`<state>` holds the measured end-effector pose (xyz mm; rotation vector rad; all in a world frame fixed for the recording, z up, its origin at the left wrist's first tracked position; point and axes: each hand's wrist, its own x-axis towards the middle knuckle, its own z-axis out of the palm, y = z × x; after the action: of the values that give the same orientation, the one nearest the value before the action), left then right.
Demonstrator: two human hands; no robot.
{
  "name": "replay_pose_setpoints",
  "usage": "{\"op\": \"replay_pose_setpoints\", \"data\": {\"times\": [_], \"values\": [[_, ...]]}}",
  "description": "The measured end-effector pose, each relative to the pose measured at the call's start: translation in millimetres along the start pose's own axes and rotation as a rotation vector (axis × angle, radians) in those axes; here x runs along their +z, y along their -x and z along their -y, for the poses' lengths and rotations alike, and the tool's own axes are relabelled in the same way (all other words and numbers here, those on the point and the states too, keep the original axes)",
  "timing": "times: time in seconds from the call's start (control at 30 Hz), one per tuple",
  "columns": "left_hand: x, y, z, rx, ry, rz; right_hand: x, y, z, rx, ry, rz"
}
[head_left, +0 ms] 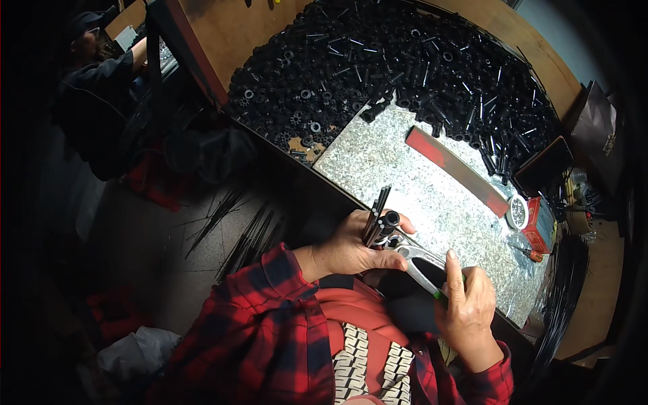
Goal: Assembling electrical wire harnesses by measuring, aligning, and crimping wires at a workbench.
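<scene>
My left hand (347,248) is closed around a small bundle of thin black rods (379,206), held upright. A short black tube (391,219) with an open round end stands beside them in the same grip. From the right, silver pliers (423,270) with green on their handles reach to the tube; their jaws are at it, partly hidden behind my thumb. My right hand (469,307) is wrapped round the plier handles, its index finger stretched along them. Both hands are in front of my body, at the bench's near edge.
A large heap of black tubes and ring parts (405,61) covers the bench's far side. On the speckled bench top (364,155) lie a red-edged bar (455,169), a round dial (517,212) and a red box (538,226). Another person (101,81) works at far left.
</scene>
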<state>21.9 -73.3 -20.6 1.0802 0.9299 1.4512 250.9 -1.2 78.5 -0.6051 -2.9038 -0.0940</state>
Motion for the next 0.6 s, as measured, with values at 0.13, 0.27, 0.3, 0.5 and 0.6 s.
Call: {"op": "replay_pose_setpoints", "data": {"times": [0.13, 0.27, 0.3, 0.5, 0.6], "values": [[2.7, 0.3, -6.9, -0.005, -0.034, 0.003, -1.3, -0.9, -5.2, -0.042, 0.066, -0.041], [4.3, 0.8, -7.8, 0.011, -0.055, 0.013, 3.0, 1.2, -4.8, -0.039, 0.031, -0.041], [4.8, 1.5, -9.0, 0.009, -0.066, 0.007, 3.9, 2.1, -3.9, -0.027, 0.008, -0.036], [5.5, -0.5, -5.1, 0.041, -0.045, 0.009, 2.1, 2.1, -8.9, -0.079, 0.12, -0.084], [7.0, -2.2, -10.0, 0.029, -0.087, 0.011, -3.3, 0.9, -10.5, -0.095, 0.144, -0.039]]}}
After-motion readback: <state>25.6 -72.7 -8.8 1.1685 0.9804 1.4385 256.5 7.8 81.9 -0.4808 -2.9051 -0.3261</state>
